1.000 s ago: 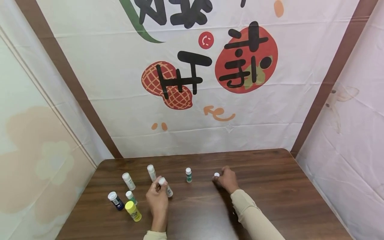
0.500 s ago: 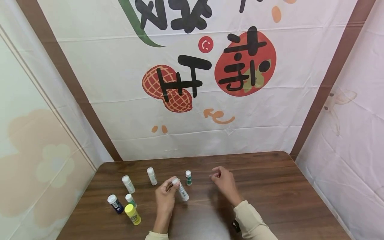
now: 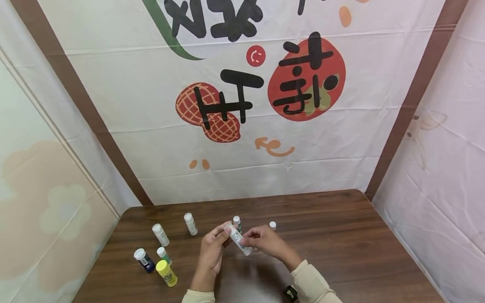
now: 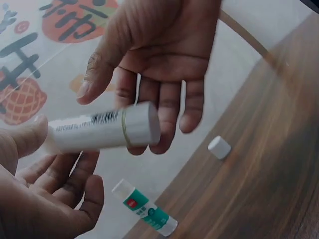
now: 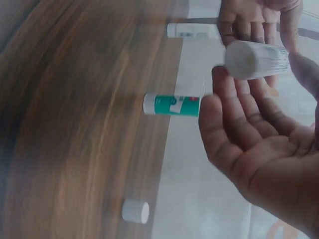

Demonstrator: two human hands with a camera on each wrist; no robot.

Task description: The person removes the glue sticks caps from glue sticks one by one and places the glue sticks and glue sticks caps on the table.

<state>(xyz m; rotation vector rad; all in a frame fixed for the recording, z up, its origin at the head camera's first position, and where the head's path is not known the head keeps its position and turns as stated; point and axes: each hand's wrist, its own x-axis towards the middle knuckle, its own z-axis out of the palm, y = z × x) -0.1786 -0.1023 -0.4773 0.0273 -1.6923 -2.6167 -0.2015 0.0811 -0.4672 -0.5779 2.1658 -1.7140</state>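
My left hand [image 3: 212,248] holds a white glue stick [image 3: 238,240] tilted above the table, its thumb and fingers at one end. My right hand [image 3: 265,242] is at the other end. In the left wrist view, the right fingers [image 4: 169,109] extend behind the glue stick, with a gap showing between the thumb and its barrel. A green-and-white glue stick [image 4: 147,209] stands beyond both hands, partly covered in the head view. To its right a short white cap [image 5: 135,211] sits on the table, partly hidden behind the right hand in the head view.
On the left stand two white glue sticks [image 3: 161,235], a dark blue one [image 3: 145,261], a small green-and-white one [image 3: 164,255] and a yellow one [image 3: 166,273]. The brown table [image 3: 341,235] ends at a printed cloth backdrop [image 3: 159,147].
The left hand has carried the white glue stick to the right. The right hand has let go of the white cap and moved left to the glue stick's free end.
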